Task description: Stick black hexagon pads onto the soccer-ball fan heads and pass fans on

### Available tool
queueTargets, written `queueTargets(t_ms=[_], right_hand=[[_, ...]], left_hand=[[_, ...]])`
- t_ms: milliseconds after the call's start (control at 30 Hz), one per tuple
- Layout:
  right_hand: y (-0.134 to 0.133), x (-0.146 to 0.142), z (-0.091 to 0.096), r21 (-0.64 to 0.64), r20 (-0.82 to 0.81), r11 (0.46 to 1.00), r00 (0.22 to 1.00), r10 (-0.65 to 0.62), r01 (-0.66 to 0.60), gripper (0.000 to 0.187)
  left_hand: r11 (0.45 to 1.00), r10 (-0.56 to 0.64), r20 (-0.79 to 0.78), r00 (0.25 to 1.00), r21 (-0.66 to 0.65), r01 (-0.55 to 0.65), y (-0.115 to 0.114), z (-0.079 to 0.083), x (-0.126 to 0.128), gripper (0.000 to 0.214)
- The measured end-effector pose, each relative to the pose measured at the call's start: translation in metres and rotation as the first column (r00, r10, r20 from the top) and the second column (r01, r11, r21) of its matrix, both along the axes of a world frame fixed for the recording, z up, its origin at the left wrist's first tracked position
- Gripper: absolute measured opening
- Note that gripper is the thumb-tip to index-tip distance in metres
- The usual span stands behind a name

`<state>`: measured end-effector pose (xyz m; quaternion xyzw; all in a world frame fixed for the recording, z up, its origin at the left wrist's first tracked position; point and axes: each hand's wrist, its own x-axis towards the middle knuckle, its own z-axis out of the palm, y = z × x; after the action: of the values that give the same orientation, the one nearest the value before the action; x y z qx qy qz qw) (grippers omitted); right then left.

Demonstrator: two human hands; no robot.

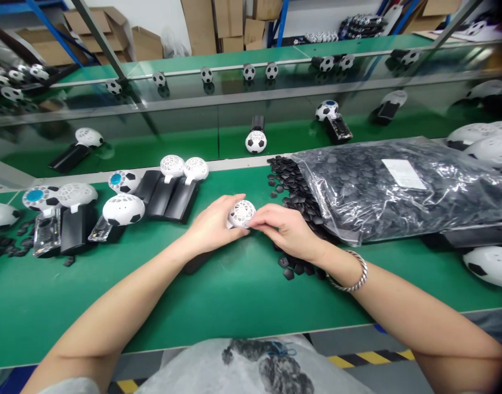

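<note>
My left hand is wrapped round a white football-shaped housing with an openwork pattern on its face. A dark block shows partly beneath my left wrist; whether it joins the housing is hidden. My right hand has thumb and forefinger pinched together at the housing's right edge. Whatever sits between those fingertips is too small or hidden to make out. Just past my right hand lies a loose pile of black pentagon pieces, some of them under the forearm.
A clear plastic bag full of black pieces lies at the right. Left on the green table stand several football-shaped units on black bases. Beyond, a green conveyor carries similar units, and small footballs line a ledge.
</note>
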<state>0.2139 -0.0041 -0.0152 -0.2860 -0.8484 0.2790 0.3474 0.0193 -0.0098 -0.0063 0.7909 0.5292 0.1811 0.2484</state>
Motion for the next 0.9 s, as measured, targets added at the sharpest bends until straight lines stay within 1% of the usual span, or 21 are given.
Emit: queueTargets(t_ms=[100,167,200,233,367,467,600,667,800,867,900], right_hand=[[0.002,-0.002,-0.004,0.038,0.003,0.999,1.0,-0.02,0.02,0.01],[0.003,-0.003,-0.006,0.027,-0.012,0.999,0.999,-0.043,0.043,0.004],[0.004,-0.003,-0.008,0.01,-0.023,0.999,0.999,-0.049,0.05,0.002],[0.005,-0.003,-0.009,-0.008,-0.031,0.998,0.998,-0.057,0.057,0.003],[0.007,-0.005,-0.013,-0.096,-0.026,0.991,0.995,-0.101,0.098,0.018],[0.009,-0.005,-0.014,-0.166,-0.047,0.982,0.994,-0.099,0.09,0.014],[0.01,-0.004,-0.014,-0.205,-0.069,0.978,0.996,-0.062,0.046,0.013],[0.008,-0.006,-0.014,-0.226,-0.07,0.973,0.995,-0.069,0.051,0.013],[0.008,-0.008,-0.012,-0.321,-0.089,0.944,0.99,-0.11,0.076,0.013],[0.015,-0.004,-0.008,-0.378,-0.081,0.924,0.992,-0.096,0.059,0.013],[0.02,0.0,-0.005,-0.378,-0.061,0.923,0.993,-0.102,0.072,0.012]], left_hand=[[1.0,0.0,0.008,1.0,-0.016,0.0,0.0,0.002,0.001,0.068],[1.0,0.005,0.008,1.0,-0.013,-0.005,-0.001,0.003,0.002,0.066],[1.0,0.002,0.006,1.0,-0.007,-0.002,-0.001,0.003,0.002,0.065],[1.0,-0.006,0.004,1.0,0.0,0.006,-0.001,0.003,0.002,0.064],[1.0,-0.015,0.018,1.0,0.014,0.015,-0.001,0.003,0.001,0.06],[1.0,0.003,0.03,1.0,0.006,-0.003,0.0,0.003,0.0,0.058],[1.0,-0.007,0.028,1.0,0.012,0.007,0.0,0.003,0.001,0.058],[1.0,-0.005,0.016,1.0,0.014,0.005,0.0,0.003,0.002,0.057],[1.0,0.018,0.007,1.0,0.005,-0.018,0.0,0.004,0.004,0.054],[1.0,-0.006,-0.001,1.0,0.014,0.006,-0.001,0.003,0.005,0.054],[1.0,-0.025,-0.011,1.0,0.015,0.025,-0.002,0.003,0.006,0.057]])
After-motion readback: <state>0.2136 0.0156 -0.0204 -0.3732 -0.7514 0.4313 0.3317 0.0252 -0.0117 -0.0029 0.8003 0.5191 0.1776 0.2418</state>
